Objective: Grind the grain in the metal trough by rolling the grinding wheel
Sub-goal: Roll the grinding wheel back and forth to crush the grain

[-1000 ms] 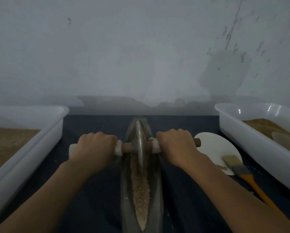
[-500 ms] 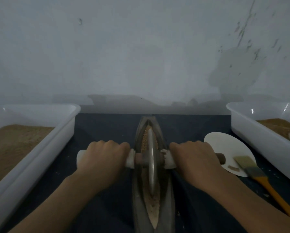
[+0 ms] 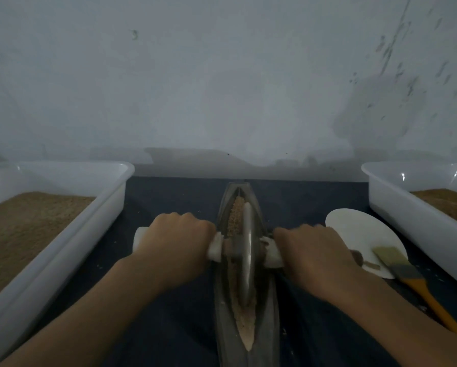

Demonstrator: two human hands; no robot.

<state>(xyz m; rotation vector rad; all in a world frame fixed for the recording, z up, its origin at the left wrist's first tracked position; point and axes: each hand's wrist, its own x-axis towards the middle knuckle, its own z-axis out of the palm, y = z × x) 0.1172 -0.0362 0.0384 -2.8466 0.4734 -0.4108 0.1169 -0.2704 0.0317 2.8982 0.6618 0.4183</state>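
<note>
A boat-shaped metal trough (image 3: 271, 308) lies lengthwise in front of me on the dark table. Tan grain (image 3: 235, 215) fills its groove. The metal grinding wheel (image 3: 247, 250) stands on edge in the groove, about midway along the trough. A wooden axle with white wrapped grips passes through it. My left hand (image 3: 179, 242) grips the left handle, whose white end sticks out at the left. My right hand (image 3: 309, 252) grips the right handle, with the axle's brown end just showing past it.
A white plastic tub (image 3: 63, 250) of brown grain stands at the left. Another white tub (image 3: 407, 218) with brown grain stands at the right. Between trough and right tub lie a white disc (image 3: 354, 231) and an orange-handled brush (image 3: 407, 274). A grey wall rises behind the table.
Both hands have pulled the wheel back towards me along the trough, from its far end to about the middle. Grain now shows in the groove beyond the wheel.
</note>
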